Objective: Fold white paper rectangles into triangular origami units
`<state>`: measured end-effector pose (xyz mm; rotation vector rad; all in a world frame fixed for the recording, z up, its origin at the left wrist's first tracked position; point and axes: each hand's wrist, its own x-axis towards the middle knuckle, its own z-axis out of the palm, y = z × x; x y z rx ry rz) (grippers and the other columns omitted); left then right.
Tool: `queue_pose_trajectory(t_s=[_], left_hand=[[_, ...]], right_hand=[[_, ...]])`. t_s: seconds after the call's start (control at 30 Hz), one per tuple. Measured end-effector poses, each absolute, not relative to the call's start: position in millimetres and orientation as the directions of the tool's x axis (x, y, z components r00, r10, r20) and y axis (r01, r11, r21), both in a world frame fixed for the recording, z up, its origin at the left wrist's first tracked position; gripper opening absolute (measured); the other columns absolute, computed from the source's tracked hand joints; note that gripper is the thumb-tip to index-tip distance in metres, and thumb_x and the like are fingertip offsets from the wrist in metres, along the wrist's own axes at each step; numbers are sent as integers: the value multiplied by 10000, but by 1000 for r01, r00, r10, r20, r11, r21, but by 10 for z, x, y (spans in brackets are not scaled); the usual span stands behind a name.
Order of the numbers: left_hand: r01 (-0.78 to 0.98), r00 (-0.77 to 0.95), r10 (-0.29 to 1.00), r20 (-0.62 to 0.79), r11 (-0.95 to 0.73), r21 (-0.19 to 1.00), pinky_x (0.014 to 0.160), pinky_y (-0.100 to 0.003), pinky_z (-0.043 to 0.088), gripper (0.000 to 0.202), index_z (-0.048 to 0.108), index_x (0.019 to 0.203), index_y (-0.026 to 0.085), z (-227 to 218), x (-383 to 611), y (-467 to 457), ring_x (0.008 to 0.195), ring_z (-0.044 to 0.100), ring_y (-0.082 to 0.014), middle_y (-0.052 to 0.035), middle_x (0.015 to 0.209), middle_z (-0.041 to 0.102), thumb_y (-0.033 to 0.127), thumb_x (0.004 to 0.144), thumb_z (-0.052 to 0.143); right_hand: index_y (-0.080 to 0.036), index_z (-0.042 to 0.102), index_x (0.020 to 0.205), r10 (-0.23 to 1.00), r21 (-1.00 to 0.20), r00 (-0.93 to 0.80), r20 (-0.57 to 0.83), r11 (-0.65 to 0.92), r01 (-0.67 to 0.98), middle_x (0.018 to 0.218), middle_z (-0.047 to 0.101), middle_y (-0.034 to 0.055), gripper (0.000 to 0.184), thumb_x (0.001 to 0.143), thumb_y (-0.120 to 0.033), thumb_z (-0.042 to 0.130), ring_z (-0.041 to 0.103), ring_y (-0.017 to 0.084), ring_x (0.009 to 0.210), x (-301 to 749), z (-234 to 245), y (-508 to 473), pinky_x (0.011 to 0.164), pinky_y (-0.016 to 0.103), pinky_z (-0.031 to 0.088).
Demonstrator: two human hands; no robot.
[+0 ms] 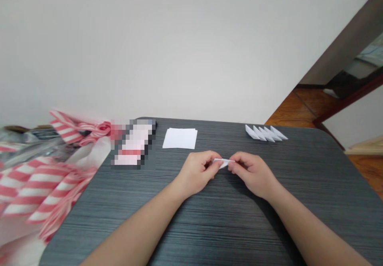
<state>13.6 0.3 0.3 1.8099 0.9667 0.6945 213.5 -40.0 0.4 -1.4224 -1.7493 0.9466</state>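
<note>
Pinching a small white folded paper piece (223, 162) from both ends, the closed fingers of the left hand (197, 173) and right hand (253, 175) hold its long axis crosswise between them, equally near each hand, above the dark grey wood-grain counter (239, 226).

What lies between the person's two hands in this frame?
A small folded white paper piece, pinched by the fingers of the left hand and right hand, shows in the head view.

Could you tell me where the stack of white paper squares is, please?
In the head view, the white paper stack lies on the dark grey table, just beyond the left hand.
</note>
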Motion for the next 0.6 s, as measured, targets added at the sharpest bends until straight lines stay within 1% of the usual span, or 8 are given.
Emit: queue_pose_trajectory(t_s=[0.13,0.27,0.43,0.6], left_hand=[[303,541,841,34,-232,924,496,-183,389,227,681,901,153,-11,136,9,497,543,-93,35,553,588,330,934,543],[304,559,828,44,-254,918,516,-189,397,224,681,957,159,-29,131,15,532,548,-99,27,594,602,341,930,553],[302,581,811,71,-296,906,520,-188,381,220,682,982,160,-34,126,13,557,514,-93,26,648,606,342,862,650],[290,581,813,43,-256,922,526,-189,392,180,672,974,161,-44,136,12,567,535,-97,17,668,628,305,876,624]], right_hand=[[-193,641,769,984,-858,-164,69,142,493,701,647,-6,177,917,-250,562,574,145,655,2131,20,-407,631,254,417],[-191,634,760,986,-856,-151,64,132,500,692,639,-5,181,913,-259,563,568,148,647,2130,22,-408,623,258,413],[-189,628,753,990,-841,-133,56,119,528,688,637,-4,191,912,-270,560,555,146,635,2135,4,-394,611,260,405],[-189,621,734,989,-841,-135,56,119,528,665,629,-11,196,905,-270,568,554,141,620,2127,-9,-392,601,254,398]])
